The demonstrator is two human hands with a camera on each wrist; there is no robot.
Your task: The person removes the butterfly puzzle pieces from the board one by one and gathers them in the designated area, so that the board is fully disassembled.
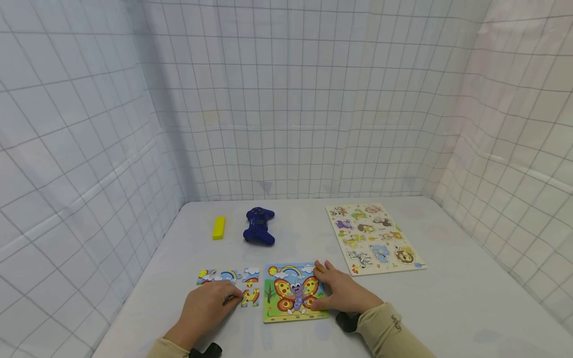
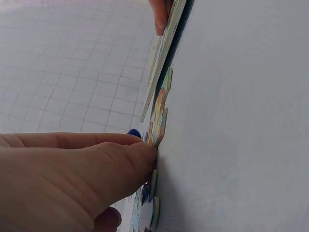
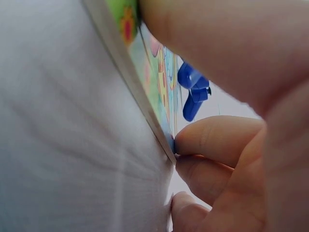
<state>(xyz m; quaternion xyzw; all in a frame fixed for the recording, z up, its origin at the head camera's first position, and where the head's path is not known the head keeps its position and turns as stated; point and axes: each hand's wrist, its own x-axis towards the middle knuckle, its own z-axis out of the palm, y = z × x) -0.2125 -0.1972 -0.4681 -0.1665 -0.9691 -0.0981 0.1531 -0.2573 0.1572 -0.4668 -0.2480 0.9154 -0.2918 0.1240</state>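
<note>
My left hand [image 1: 207, 306] pinches a yellow-and-red jigsaw piece [image 1: 250, 297] at its left edge, between thumb and forefinger; the left wrist view shows these fingertips close up on the piece [image 2: 158, 126]. Several more jigsaw pieces [image 1: 228, 276] with sun, rainbow and cloud prints lie just beyond that hand, partly covered by it. To their right sits a square butterfly puzzle board [image 1: 270, 291], its picture filled in. My right hand [image 1: 346, 292] holds this board by its right side, thumb over the picture and fingers at the far corner [image 3: 212, 140].
A dark blue game controller [image 1: 258, 226] and a yellow block [image 1: 219, 227] lie farther back on the white table [image 1: 295, 223]. A larger animal puzzle board [image 1: 371, 237] lies at the back right. Grid-patterned walls [image 1: 286, 99] enclose the table's back and sides.
</note>
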